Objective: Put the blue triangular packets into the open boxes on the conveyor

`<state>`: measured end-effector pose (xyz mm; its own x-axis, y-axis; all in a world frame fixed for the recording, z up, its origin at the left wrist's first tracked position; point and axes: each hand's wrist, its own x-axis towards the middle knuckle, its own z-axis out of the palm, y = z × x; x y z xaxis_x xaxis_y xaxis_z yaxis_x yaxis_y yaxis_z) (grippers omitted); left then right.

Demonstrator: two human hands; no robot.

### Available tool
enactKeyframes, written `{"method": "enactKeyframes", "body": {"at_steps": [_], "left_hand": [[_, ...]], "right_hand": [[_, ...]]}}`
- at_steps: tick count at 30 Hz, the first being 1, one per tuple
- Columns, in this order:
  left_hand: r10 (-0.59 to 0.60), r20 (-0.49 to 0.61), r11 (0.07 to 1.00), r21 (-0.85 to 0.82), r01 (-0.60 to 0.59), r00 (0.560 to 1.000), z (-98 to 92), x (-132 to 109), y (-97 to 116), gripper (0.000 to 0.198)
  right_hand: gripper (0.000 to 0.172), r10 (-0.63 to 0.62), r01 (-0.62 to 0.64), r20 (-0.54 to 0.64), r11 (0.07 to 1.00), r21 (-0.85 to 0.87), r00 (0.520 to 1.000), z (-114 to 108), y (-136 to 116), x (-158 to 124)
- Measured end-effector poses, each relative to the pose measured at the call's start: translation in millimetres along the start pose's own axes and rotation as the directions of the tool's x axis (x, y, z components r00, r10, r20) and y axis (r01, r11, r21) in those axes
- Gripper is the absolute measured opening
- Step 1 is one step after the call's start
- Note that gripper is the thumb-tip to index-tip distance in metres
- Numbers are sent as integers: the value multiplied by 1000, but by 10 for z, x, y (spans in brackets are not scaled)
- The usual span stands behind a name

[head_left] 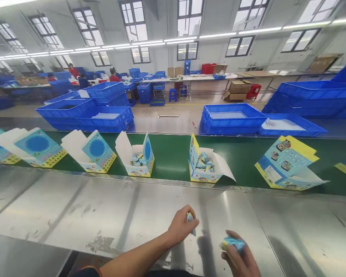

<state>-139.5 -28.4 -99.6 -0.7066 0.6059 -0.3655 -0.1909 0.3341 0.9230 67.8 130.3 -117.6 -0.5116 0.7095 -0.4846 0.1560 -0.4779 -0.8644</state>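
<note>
A large factory hall is stretching out ahead, with tall windows (pixel 187 23) along the far wall and strip lights (pixel 173 41) running across the ceiling. Far to the left, people in red tops (pixel 113 75) are working around a long far table (pixel 190 78). Cardboard cartons (pixel 236 90) and a red stool (pixel 253 91) are sitting on the floor to the right of it.

Nearer, stacks of blue plastic crates (pixel 109 92) are standing on the left and more blue crates (pixel 233 117) on the right, all just beyond a green conveyor belt (pixel 173 148). A row of blue-and-yellow printed cardboard boxes (pixel 98 152) is lying on the belt, most of them with their flaps open. Two boxes near the middle are standing upright and holding small blue packets (pixel 137 158), while a box at the right (pixel 288 163) is lying flattened and unfolded.

On the near side of the belt, a steel table (pixel 75 207) is running alongside it. Above the steel, well apart from the boxes, the left hand (pixel 180 227) is closing on one blue packet (pixel 191 223), pinching it in the fingers. The right hand (pixel 239 256) is curling around another blue packet (pixel 233 243), gripping it near the fingertips.
</note>
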Motion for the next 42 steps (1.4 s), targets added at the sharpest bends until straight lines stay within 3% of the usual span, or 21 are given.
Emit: {"method": "enactKeyframes", "body": {"at_steps": [3, 6, 9, 11, 13, 15, 19, 23, 27, 28, 31, 33, 36, 37, 40, 42], "left_hand": [[29, 16, 999, 33, -29, 999, 75, 49, 76, 38], [28, 25, 997, 75, -30, 999, 157, 135, 214, 37], [88, 123, 980, 165, -107, 989, 168, 178, 361, 37], [84, 92, 975, 197, -101, 992, 116, 172, 443, 46], [74, 27, 972, 222, -78, 997, 49, 144, 507, 55], [98, 33, 958, 269, -104, 995, 18, 97, 553, 59], [154, 130, 930, 317, -188, 979, 151, -53, 591, 51], [250, 263, 874, 353, -334, 932, 429, -263, 591, 31], [223, 438, 861, 331, -387, 871, 638, -426, 626, 19], [225, 439, 862, 327, -388, 870, 658, -433, 647, 17], [270, 393, 847, 337, -411, 879, 629, -354, 727, 16], [299, 371, 833, 348, -430, 879, 559, -254, 771, 16], [300, 383, 817, 370, -443, 874, 472, -136, 790, 13], [300, 382, 812, 378, -444, 874, 463, -122, 782, 12], [313, 355, 806, 391, -444, 881, 514, -158, 719, 13], [311, 363, 812, 380, -444, 878, 590, -209, 652, 13]], "right_hand": [[78, 15, -16, 95, 1000, 11, 995, 26, -191, 63], [76, -17, 16, 0, 977, 211, 1000, -33, -331, 140], [68, -58, 45, 129, 994, 99, 990, -91, -337, 142], [69, -40, 31, 186, 998, 52, 982, -81, -293, 89], [71, -71, 64, 36, 984, 164, 997, -51, -263, 13], [64, -120, 134, -87, 977, 167, 989, -40, -271, -63], [40, -205, 221, 141, 969, -109, 968, -121, -358, -165], [54, -184, 194, -142, 979, 58, 973, -214, -386, -191], [43, -223, 228, 62, 970, -87, 973, -231, -292, -185], [47, -202, 204, 42, 978, -51, 978, -239, -268, -174], [67, -119, 144, -179, 981, 132, 977, -301, -224, -126], [69, -117, 133, -143, 985, 111, 983, -373, -217, -93], [64, -83, 83, 51, 997, 3, 995, -479, -215, -47], [66, -63, 62, 37, 998, 24, 997, -502, -213, -29], [70, -56, 80, -164, 987, 140, 985, -498, -192, 28], [64, -92, 102, -109, 991, 91, 990, -433, -170, 64]]}}
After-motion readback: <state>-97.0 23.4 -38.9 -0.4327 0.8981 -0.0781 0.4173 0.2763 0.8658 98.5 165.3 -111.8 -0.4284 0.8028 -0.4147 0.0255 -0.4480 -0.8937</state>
